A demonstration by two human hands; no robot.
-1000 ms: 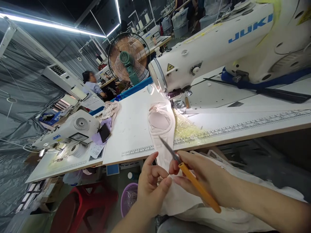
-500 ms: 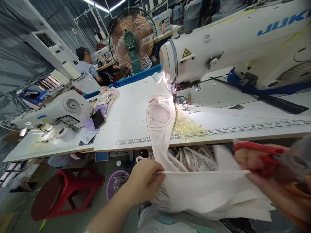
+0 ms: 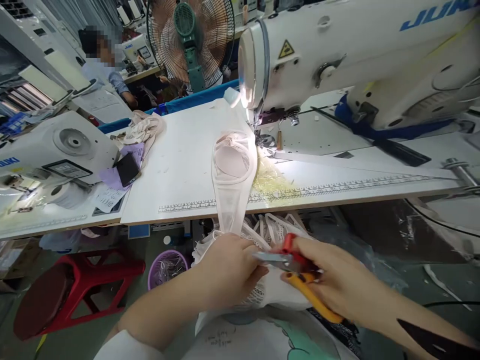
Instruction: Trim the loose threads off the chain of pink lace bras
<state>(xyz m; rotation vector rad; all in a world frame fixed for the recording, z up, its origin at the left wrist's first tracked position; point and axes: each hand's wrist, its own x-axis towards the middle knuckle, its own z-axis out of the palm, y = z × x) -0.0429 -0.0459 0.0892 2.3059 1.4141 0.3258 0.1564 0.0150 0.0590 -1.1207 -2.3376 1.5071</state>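
Where the pale garment (image 3: 233, 167) lies: on the counter (image 3: 183, 165), 1 cup showing, just beside the sewing machine's (image 3: 318, 55) lit needle area; its strip runs over the front edge.
Left hand (image 3: 230, 270): over the strip's lower end; grip curled, cannot tell on what.
Right hand (image 3: 332, 272): grip closed round 1 red-and-orange cutting tool (image 3: 300, 261), blade pointing at the left hand.

Right hand (image 3: 333, 272), apparently holding snips (image 3: 275, 258), bra (image 3: 229, 162), sewing machine (image 3: 352, 47)
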